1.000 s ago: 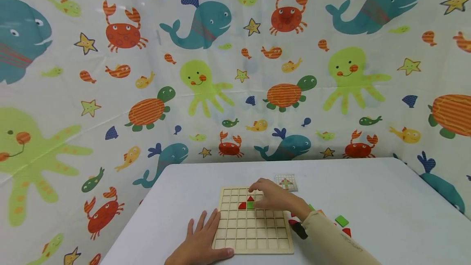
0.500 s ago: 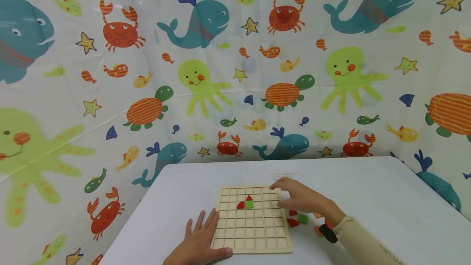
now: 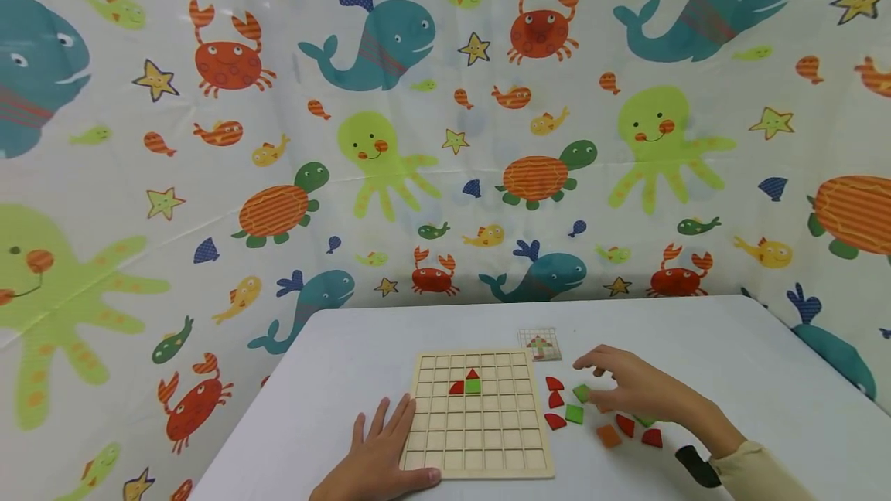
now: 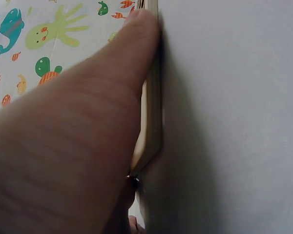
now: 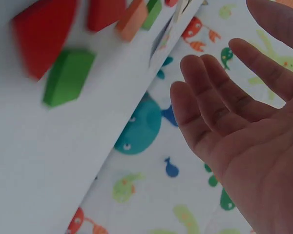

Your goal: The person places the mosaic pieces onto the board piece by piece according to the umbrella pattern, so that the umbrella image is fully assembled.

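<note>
Board (image 3: 490,439) lies on the worktop (image 3: 654,335), the left hand (image 3: 378,451) resting against its left edge, fingers spread, thumb at the near edge. Over past the right edge, the right hand (image 3: 640,386) hovers above loose pieces (image 3: 574,414), thumb and bent fingers apart. A card (image 3: 539,345) sits by the far right corner; a green square (image 3: 472,386), red triangle (image 3: 473,374) and red quarter-round (image 3: 456,388) lie on the board's far half.

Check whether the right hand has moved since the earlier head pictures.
Yes: the right hand has moved rightward, from over the board to above the loose pieces.
</note>
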Available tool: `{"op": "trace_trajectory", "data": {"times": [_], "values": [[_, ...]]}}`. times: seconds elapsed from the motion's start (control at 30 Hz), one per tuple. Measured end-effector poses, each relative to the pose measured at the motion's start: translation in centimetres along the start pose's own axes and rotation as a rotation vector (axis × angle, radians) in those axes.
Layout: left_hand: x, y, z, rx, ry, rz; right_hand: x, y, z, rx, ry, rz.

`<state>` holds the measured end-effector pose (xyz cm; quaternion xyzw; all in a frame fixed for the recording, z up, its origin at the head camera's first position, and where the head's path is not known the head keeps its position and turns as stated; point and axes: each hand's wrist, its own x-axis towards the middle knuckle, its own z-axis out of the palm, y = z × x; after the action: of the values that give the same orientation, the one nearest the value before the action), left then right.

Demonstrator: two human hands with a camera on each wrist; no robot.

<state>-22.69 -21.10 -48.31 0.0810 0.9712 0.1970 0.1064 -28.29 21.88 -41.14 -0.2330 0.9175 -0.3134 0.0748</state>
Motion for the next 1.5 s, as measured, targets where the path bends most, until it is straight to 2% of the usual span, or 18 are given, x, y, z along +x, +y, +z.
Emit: {"op": "trace_trajectory", "data": {"times": [0.27, 0.47, 0.77, 0.97, 1.13, 1.37, 1.5], "values": [[0.1, 0.1, -0.1, 0.017, -0.010, 0.009, -3.1, 3.0, -1.1, 0.027, -0.044, 0.036], [0.1, 0.1, 0.1, 0.018, -0.012, 0.006, -5.0, 5.0, -1.6, 0.063, -0.103, 0.012], [0.0, 0.3, 0.1, 0.019, -0.014, 0.008, -5.4, 6.2, -0.9, 0.081, -0.159, 0.075], [0.0, 0.2, 0.2, 0.007, -0.012, 0.002, -4.7, 8.3, -0.1, 0.009, -0.178, 0.025], [-0.1, 0.3, 0.2, 0.007, -0.005, -0.006, -4.6, 7.5, 0.0, 0.040, -0.183, 0.025], [-0.1, 0.3, 0.1, 0.001, -0.006, -0.008, -4.9, 5.8, -0.4, 0.040, -0.167, -0.079], [-0.1, 0.2, 0.0, -0.005, -0.006, -0.011, -4.5, 5.0, -0.5, 0.117, -0.144, -0.053]]}}
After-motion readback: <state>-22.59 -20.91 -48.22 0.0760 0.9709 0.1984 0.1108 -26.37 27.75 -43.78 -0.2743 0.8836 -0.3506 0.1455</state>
